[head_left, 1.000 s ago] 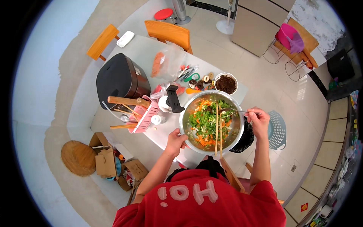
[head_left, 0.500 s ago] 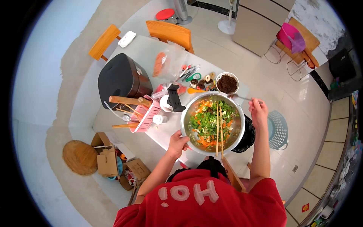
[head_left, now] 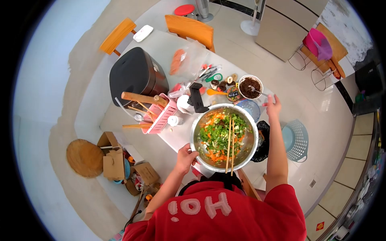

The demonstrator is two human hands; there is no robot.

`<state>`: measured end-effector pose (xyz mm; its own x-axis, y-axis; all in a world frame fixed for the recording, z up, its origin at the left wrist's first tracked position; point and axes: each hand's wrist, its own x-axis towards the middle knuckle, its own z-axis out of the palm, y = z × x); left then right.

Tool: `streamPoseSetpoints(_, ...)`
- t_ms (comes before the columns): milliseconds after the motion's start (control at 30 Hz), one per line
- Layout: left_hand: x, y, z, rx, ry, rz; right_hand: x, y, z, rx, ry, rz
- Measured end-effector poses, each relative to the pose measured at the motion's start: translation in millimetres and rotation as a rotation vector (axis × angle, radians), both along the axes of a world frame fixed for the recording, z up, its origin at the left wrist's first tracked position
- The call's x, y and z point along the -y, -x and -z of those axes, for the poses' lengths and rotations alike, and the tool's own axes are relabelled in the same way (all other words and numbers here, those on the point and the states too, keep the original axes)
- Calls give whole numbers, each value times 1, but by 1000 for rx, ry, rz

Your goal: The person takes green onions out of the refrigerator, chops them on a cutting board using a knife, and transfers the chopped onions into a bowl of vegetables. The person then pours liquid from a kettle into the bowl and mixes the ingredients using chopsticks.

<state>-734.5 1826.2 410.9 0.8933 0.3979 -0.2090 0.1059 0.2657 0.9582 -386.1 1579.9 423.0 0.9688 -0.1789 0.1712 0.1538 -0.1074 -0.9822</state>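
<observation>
A large metal mixing bowl (head_left: 194, 138) holds chopped green vegetables (head_left: 219, 134) and orange shreds. My left hand (head_left: 186, 157) grips its left rim, thumb on the edge. A pair of wooden chopsticks (head_left: 229, 148) lies across the food and over the near rim. Beyond, to the right, stands a white bowl (head_left: 240, 89) of dark brown paste (head_left: 248, 83). A metal spoon (head_left: 257, 91) rests in this paste, its handle pointing right. Beside the handle's end is my right hand (head_left: 273, 107), fingers spread and not wrapped around it.
A clear blue-tinted bowl (head_left: 250, 107) sits behind the mixing bowl. Left of it are a black phone holder (head_left: 197, 98), a white bottle (head_left: 175, 121) and a pink utensil basket (head_left: 163, 116). A black bag (head_left: 262, 140) hangs at the right, near a blue laundry basket (head_left: 295, 138) on the floor.
The spoon has gone from above the mixing bowl's far rim into the brown paste. My right hand's fingers have opened away from its handle. The left hand keeps its grip.
</observation>
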Motion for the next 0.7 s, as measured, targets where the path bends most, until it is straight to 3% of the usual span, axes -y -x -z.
streamPoseSetpoints(133,-3,25,6,26,25,-33,18,36,17,162,-117,47)
streamPoseSetpoints(200,-7,41,10,48,46,-42,20,66,21,228,-46,12)
streamPoseSetpoints(433,-41,129,43,135,114,-91,-26,231,-24,426,24,-284)
streamPoseSetpoints(500,-55,167,53,160,155,-157,-47,293,-47,432,252,-496)
streamPoseSetpoints(567,-69,201,60,184,213,-237,-74,358,-88,473,647,-801)
streamPoseSetpoints(700,-92,271,86,236,267,-439,-123,457,-82,861,1096,-1044)
